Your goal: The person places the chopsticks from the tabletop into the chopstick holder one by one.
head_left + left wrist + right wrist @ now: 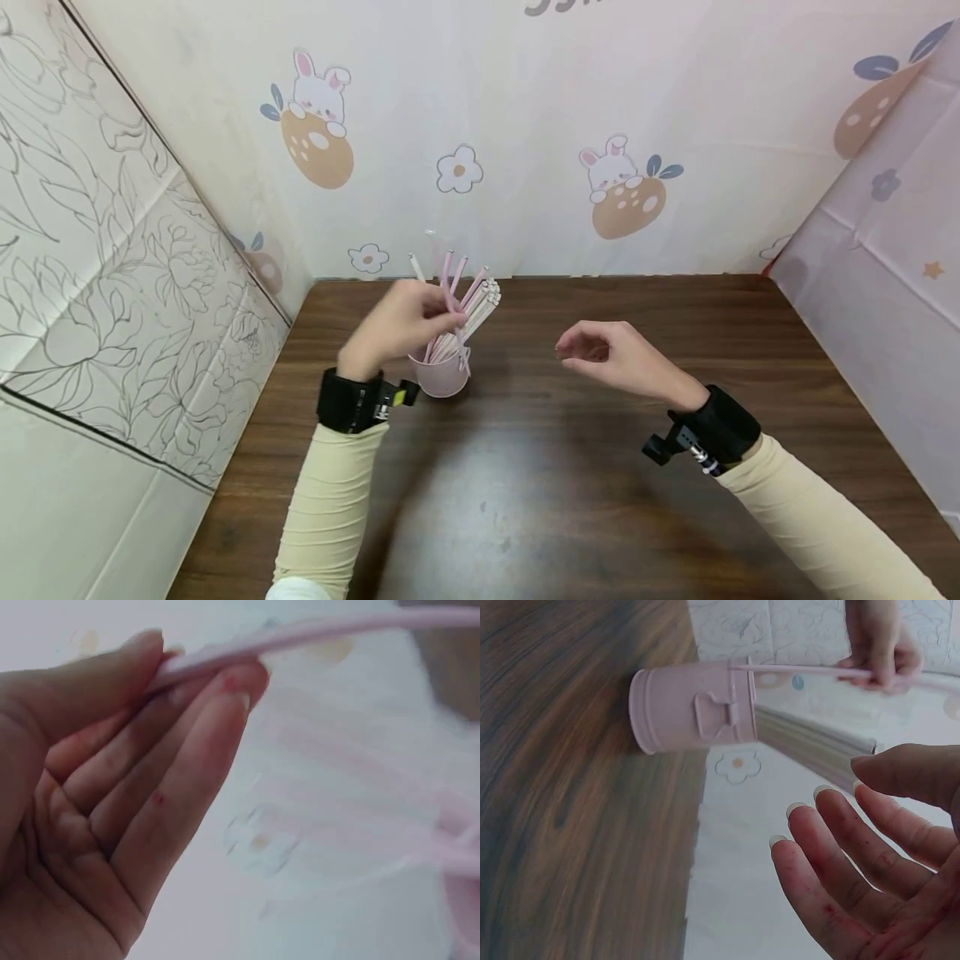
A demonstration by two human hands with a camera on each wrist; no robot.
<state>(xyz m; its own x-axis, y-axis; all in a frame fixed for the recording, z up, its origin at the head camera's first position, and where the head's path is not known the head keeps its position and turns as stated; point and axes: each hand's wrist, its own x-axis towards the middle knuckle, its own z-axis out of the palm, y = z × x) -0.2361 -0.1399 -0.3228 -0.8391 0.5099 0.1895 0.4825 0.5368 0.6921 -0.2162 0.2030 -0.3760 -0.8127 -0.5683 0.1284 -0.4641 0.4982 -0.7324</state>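
Note:
My left hand [405,321] pinches a slim pink stick [330,630] between thumb and fingertips, above a small pink metal bucket [441,381]. In the right wrist view the stick's lower end overlaps the bucket's rim. A bundle of pale thin sticks [482,313] leans to the right inside the bucket, with a few pink sticks [458,273] among them. To the right of the bucket, my right hand [613,358] hovers over the table with loosely curved fingers and holds nothing; thumb and fingertips stand apart in the right wrist view.
The bucket stands toward the back left of a dark wooden table [525,500]. Behind it rises a white backdrop [525,192] printed with rabbits and flowers. A line-drawn floral panel [150,250] flanks the left side, and a pale sheet [885,275] the right.

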